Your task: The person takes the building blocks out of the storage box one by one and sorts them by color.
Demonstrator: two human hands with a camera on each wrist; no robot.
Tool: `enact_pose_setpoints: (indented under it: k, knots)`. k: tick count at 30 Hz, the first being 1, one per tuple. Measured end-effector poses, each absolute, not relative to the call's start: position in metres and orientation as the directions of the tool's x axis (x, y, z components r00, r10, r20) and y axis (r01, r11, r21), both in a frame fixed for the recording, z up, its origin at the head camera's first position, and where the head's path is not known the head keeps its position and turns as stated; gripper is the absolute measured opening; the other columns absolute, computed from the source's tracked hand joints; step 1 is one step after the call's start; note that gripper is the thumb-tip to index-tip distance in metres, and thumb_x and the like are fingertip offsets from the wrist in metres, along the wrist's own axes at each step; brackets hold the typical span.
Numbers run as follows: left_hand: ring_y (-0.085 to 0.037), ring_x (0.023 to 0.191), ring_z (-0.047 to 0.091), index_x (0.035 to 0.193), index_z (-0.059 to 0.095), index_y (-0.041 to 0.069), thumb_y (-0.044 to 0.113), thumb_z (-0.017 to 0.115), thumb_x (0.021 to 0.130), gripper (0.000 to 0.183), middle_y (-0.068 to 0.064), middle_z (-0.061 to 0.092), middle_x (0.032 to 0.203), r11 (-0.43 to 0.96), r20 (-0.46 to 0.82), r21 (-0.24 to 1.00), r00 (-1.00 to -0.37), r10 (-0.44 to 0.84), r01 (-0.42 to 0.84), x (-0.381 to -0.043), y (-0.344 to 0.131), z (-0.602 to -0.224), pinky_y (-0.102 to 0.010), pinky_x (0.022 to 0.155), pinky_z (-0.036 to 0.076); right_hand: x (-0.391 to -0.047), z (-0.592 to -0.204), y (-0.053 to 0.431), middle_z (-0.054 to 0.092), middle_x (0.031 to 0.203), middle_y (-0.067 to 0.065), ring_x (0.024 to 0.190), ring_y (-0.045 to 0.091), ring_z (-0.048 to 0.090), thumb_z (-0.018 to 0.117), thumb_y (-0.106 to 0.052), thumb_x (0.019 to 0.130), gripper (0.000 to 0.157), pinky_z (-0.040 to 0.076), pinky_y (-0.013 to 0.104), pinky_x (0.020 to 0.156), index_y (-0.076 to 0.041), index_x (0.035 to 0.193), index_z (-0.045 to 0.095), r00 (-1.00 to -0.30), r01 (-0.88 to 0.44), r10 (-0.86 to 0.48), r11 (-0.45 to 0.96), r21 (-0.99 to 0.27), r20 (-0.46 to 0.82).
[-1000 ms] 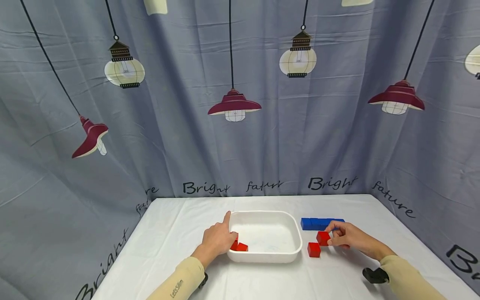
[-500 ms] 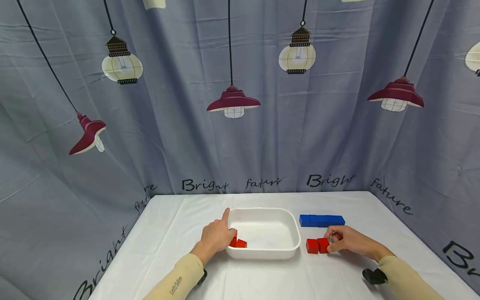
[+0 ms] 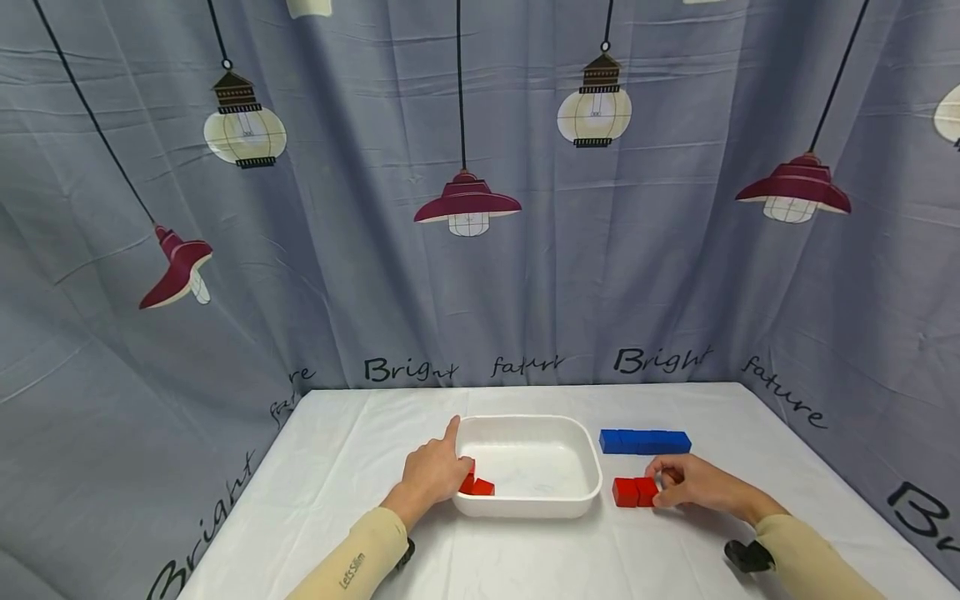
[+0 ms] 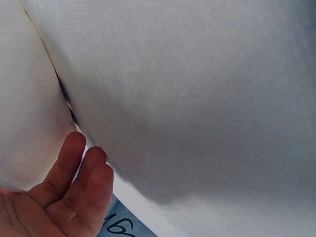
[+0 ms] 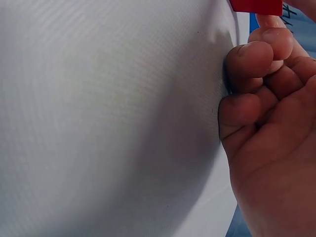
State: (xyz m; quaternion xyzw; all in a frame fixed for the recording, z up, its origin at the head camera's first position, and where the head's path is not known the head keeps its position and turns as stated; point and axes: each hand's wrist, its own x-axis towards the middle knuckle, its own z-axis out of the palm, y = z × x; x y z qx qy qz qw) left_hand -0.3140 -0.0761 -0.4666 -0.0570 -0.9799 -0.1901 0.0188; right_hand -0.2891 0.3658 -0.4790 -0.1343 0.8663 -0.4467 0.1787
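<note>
The left hand is resting at the left side of a white tray, its index finger lying straight along the rim; the thumb is reaching over the edge to the inside while the other fingers are staying outside, so this grip is holding the tray's wall. Two red blocks inside are sitting in the near left corner, just beside the thumb, which is partly hiding one of them.

The right hand is pinching the right-hand red block by thumb and fingertip, so this grip is narrow and holding that block; its left neighbour, another red block, is standing against it on the tabletop, to the right of the tray. A row of blue blocks is lying behind this pair, well apart from the left hand.

A grey-blue curtain is hanging behind everything, showing printed lamps and lettering; pale yellow sleeves are covering both forearms, and a black device is sitting at the right wrist.
</note>
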Motion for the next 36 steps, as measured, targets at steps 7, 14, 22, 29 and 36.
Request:
enact_pose_setpoints:
  k: [7,14,22,29,36]
  knots:
    - [-0.025,0.079,0.064,0.158,0.031,0.014,0.038,0.059,0.092,0.075,-0.015,0.072,0.106,0.921,0.057,0.370,-0.993,0.106,0.120,-0.312,-0.077,-0.470,-0.047,0.078,0.052,-0.288,-0.485,0.365,0.047,0.075,0.001,0.070,0.016,0.051,0.077,-0.017,0.086,0.031,0.039,0.026,0.060,-0.004,0.110,0.062,-0.903,-0.064,-0.378,0.585,-0.808,-0.203]
    - [-0.025,0.080,0.066,0.157,0.032,0.014,0.039,0.058,0.092,0.075,-0.015,0.073,0.105,0.923,0.066,0.363,-0.991,0.114,0.130,-0.311,-0.079,-0.472,-0.045,0.074,0.051,-0.286,-0.487,0.363,0.048,0.074,0.002,0.068,0.015,0.050,0.078,-0.017,0.087,0.032,0.039,0.024,0.058,-0.003,0.111,0.062,-0.904,-0.080,-0.387,0.576,-0.814,-0.185]
    - [-0.025,0.078,0.065,0.157,0.032,0.014,0.038,0.059,0.092,0.075,-0.015,0.073,0.102,0.923,0.069,0.362,-0.991,0.116,0.133,-0.311,-0.079,-0.474,-0.046,0.072,0.051,-0.284,-0.478,0.362,0.052,0.077,0.004,0.071,0.016,0.051,0.077,-0.021,0.088,0.042,0.040,0.025,0.058,-0.002,0.121,0.062,-0.905,-0.070,-0.374,0.604,-0.794,-0.204]
    - [-0.025,0.079,0.064,0.157,0.032,0.016,0.039,0.058,0.092,0.074,-0.014,0.072,0.104,0.919,0.085,0.371,-0.991,0.107,0.132,-0.315,-0.078,-0.469,-0.046,0.076,0.051,-0.296,-0.455,0.359,0.052,0.076,0.003,0.069,0.015,0.051,0.074,-0.023,0.090,0.045,0.040,0.025,0.057,0.000,0.125,0.060,-0.912,-0.126,-0.381,0.612,-0.781,-0.152]
    - [-0.024,0.078,0.063,0.157,0.032,0.015,0.039,0.059,0.092,0.074,-0.014,0.072,0.104,0.918,0.067,0.378,-0.992,0.104,0.122,-0.315,-0.077,-0.468,-0.046,0.077,0.051,-0.302,-0.431,0.345,0.051,0.077,0.004,0.069,0.016,0.052,0.074,-0.026,0.091,0.044,0.042,0.026,0.058,0.002,0.123,0.060,-0.898,-0.184,-0.425,0.604,-0.776,-0.118]
